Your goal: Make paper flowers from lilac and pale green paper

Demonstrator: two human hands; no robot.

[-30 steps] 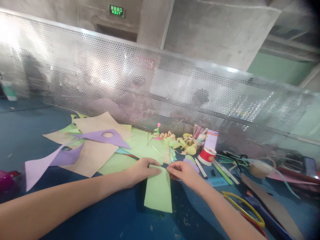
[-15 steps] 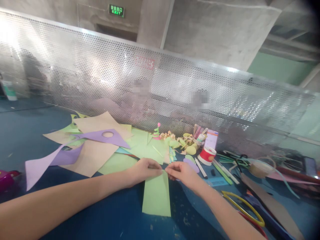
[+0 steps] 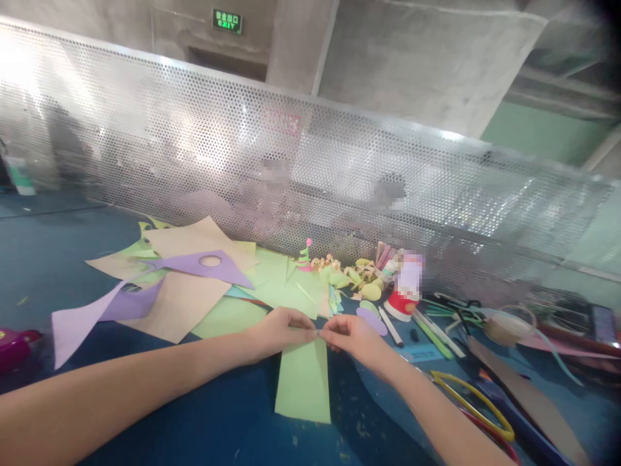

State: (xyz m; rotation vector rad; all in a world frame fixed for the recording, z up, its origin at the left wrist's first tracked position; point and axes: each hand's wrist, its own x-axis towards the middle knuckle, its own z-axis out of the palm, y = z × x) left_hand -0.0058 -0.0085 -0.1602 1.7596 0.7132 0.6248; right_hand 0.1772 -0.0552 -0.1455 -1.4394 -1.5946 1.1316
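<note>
A strip of light green paper [image 3: 304, 385] hangs from my fingers toward me, its near end low over the blue table. My left hand [image 3: 281, 330] is closed in a pinch on the strip's far edge. Thumb and fingertips of my right hand [image 3: 350, 335] are also pinched at that edge, almost touching the left fingertips; any small piece between them is too small to make out. Past my hands lie flat light green sheets [image 3: 266, 278]. A small green and pink paper figure [image 3: 305, 257] stands behind them.
Purple paper with a round hole [image 3: 228, 268] and tan sheets [image 3: 189, 304] lie at left. Rightward are a red and white roll [image 3: 402, 307], a white pen [image 3: 391, 327], yellow-handled scissors [image 3: 478, 396] and cords. A perforated metal screen [image 3: 194, 142] rises behind the table.
Both hands keep their pinch on the green strip's far edge. The strip's near end has shifted very slightly toward me; little else differs.
</note>
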